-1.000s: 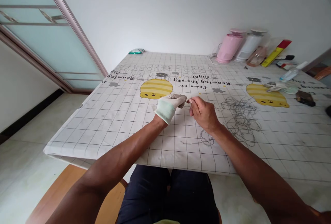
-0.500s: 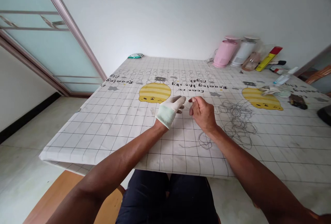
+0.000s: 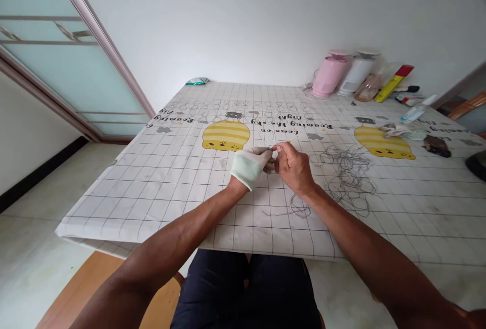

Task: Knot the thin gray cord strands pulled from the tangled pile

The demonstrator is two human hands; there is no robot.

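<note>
My left hand [image 3: 253, 163], in a white and pale green glove, is closed in a pinch above the middle of the table. Bare and also pinched, my right hand [image 3: 293, 166] meets its fingertips from the right. Whatever sits between the fingertips is too small to make out. A loose tangle of thin grey wire or thread [image 3: 347, 174] lies on the checked tablecloth [image 3: 159, 192], to the right of my right hand. One smaller coil [image 3: 299, 207] rests below that hand, with a loose end running left.
Along the back stand a pink device [image 3: 329, 75], a white device [image 3: 356, 75], a bottle [image 3: 367, 88] and a yellow and red box [image 3: 394, 84]. A clear bottle [image 3: 417, 110], a glove [image 3: 398, 130] and a dark object [image 3: 437, 146] lie at the right. A green packet [image 3: 197, 81] is at the far left corner.
Both hands have come together, closing the gap between their fingertips. My left hand's fingers have drawn in to a pinch. The wire tangle looks unchanged.
</note>
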